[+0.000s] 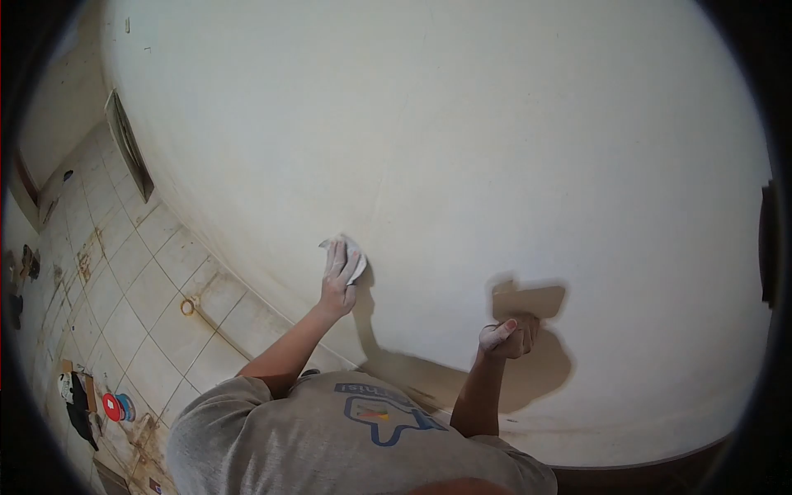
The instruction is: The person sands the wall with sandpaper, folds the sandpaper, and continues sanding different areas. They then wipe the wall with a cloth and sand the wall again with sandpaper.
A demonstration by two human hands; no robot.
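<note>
My left hand [337, 276], dusted with white, presses a pale grey sheet of sandpaper [360, 262] against the white wall [462, 165]. Its fingers lie over the sheet, and a curled corner sticks out past them on the left. Further right, my right hand [510, 338] is closed in a fist with the thumb on top, also whitened by dust. A wide, flat tan scraper [530, 302] rises from that fist, close in front of the wall. Its handle is hidden by the fingers. Dark shadows of both arms fall on the wall.
Stained floor tiles [157, 297] run along the wall's foot at left. On them lie a yellowish ring [188, 307], a red roll [111, 407] and a black item [81, 412]. A framed panel [129, 144] stands far left. A dark object [769, 243] borders the wall at right.
</note>
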